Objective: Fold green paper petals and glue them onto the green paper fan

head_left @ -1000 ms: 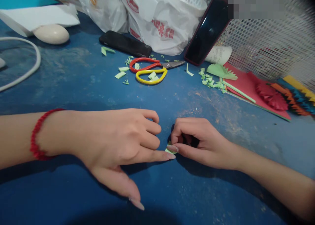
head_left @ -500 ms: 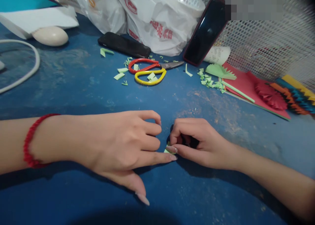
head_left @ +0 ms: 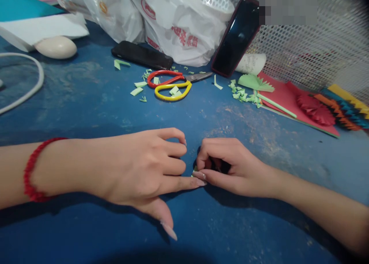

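Observation:
A small green paper piece lies on the blue tabletop, mostly hidden by fingers. My right hand pinches it between thumb and curled index finger. From the left, my left hand lies palm down, its index fingertip at the paper's near edge beside the right thumb. The left thumb stands well apart, while its other fingers bend toward the table. Beyond both hands rest scissors with one red and one yellow handle, surrounded by green paper scraps.
A black phone lies behind the scissors, and another phone leans upright. White plastic bags stand at the back. At right are folded red paper and a green paper fan. A white cable curves at left.
Less of the green paper shows now, as my fingertips cover more of it. Both hands stay in nearly the same place; the whole view has shifted slightly.

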Demonstrator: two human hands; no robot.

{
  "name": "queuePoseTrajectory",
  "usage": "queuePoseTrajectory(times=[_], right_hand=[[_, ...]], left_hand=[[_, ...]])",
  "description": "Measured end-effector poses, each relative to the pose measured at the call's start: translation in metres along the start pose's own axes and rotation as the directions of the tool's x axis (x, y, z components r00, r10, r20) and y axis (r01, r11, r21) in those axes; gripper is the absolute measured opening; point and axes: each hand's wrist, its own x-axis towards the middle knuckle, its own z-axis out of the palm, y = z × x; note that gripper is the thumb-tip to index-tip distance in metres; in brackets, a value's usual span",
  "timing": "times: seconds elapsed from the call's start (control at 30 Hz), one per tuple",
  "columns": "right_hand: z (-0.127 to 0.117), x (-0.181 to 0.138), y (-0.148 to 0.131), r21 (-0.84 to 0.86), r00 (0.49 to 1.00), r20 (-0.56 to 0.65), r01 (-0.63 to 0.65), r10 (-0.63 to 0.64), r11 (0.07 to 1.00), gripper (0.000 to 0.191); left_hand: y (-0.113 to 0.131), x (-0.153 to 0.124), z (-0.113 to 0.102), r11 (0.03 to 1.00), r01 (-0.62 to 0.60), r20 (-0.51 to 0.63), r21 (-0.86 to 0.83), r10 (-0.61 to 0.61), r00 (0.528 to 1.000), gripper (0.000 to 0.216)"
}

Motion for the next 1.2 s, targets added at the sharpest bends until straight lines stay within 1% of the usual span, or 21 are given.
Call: queuePoseTrajectory(times=[0.17,0.3,0.43,0.57,0.77,0.97,1.2], right_hand=[[0.0003,-0.0003,0.0008,0.001,1.0,0.001,-0.013,0.013,1.0,0.01],[0.0004,0.0,0.0009,0.007,1.0,0.003,-0.008,0.008,1.0,0.009],[0.0006,0.0002,0.0004,0.012,1.0,-0.002,-0.011,0.011,1.0,0.01],[0.0008,0.0001,0.0006,0.007,1.0,0.0,-0.023,0.023,1.0,0.009],[0.0008,-0.0004,0.0011,-0.003,1.0,-0.001,-0.015,0.015,1.0,0.008],[0.0008,0.0,0.0004,0.002,1.0,0.004,-0.028,0.028,1.0,0.009],[-0.0001,0.0001,-0.0002,-0.01,1.0,0.001,-0.026,0.026,1.0,0.01]], left_hand=[[0.0016,0.0011,-0.002,0.998,-0.056,-0.017,-0.023,0.056,0.998,0.069],[0.0012,0.0013,-0.0035,0.997,-0.051,0.009,-0.058,0.052,0.999,0.069],[-0.0026,0.0006,-0.0045,0.992,-0.038,0.041,-0.118,0.043,0.998,0.075],[-0.0042,-0.0008,-0.0049,0.993,-0.028,0.048,-0.113,0.034,0.998,0.066],[-0.0024,-0.0012,-0.0058,0.992,-0.059,0.054,-0.115,0.065,0.996,0.064],[-0.0046,-0.0003,-0.0056,0.989,-0.031,0.051,-0.146,0.039,0.998,0.066],[-0.0037,0.0003,-0.0055,0.99,-0.002,0.061,-0.144,0.011,0.998,0.069]])
